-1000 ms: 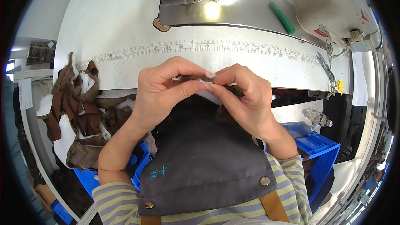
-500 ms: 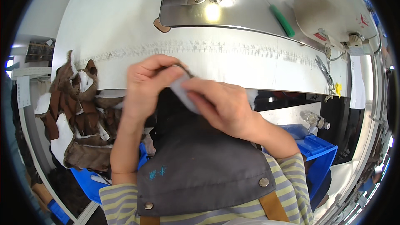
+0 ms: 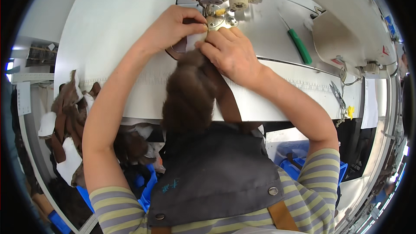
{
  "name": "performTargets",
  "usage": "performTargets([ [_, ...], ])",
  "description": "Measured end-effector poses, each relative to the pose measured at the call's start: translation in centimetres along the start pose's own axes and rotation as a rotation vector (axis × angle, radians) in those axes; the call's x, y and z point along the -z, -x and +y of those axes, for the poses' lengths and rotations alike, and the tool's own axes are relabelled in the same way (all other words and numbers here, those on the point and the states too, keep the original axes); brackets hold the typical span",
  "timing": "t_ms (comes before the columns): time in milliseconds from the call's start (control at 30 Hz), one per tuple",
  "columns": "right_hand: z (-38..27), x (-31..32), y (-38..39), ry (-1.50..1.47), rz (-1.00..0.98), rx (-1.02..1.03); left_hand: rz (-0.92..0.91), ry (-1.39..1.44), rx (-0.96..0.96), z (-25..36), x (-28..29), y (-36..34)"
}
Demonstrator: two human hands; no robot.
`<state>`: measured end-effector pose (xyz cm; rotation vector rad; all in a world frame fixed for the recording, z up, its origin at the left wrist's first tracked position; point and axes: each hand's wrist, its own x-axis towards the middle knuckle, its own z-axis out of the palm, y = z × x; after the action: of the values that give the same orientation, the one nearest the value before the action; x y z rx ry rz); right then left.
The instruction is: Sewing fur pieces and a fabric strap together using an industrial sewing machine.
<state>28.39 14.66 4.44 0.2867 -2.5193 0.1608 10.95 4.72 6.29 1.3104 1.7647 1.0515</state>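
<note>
At the sewing machine needle (image 3: 207,10), both hands grip a brown fur piece (image 3: 186,95) with white backing (image 3: 194,39). My left hand (image 3: 172,26) pinches the backing's far end just in front of the presser foot. My right hand (image 3: 229,54) lies bent over the piece, right beside the left, its fingertips pressing near the steel needle plate. The fur hangs over the table's front edge, with a brown band (image 3: 227,99) beside it. The exact edge between the fingertips is partly hidden.
Fur and leather pieces (image 3: 69,125) are heaped at the left over a blue bin (image 3: 149,182). A green-handled screwdriver (image 3: 299,45) lies on the machine bed; scissors (image 3: 339,97) are at the right of the white table (image 3: 108,17). Another blue bin (image 3: 342,169) sits below.
Both hands have moved up from the front edge to under the machine's needle, carrying the fur piece. The fur and brown band now show over the table, and the machine head fills more of the top.
</note>
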Motion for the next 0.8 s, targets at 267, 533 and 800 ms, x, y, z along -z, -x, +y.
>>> performTargets([
  [267, -1.2, 0.0, 0.1, 0.175, -0.010, -0.131, 0.222, -0.056, -0.101, -0.6, -1.4, 0.4],
  [533, -1.4, -0.1, -0.6, 0.299, -0.078, -0.176, 0.324, -0.617, -0.602, -1.8, -0.3, 1.8],
  [800, -1.0, -0.2, -0.5, 0.269, -0.092, -0.220, 0.226, -0.599, -0.632, -2.3, -0.4, 2.5],
])
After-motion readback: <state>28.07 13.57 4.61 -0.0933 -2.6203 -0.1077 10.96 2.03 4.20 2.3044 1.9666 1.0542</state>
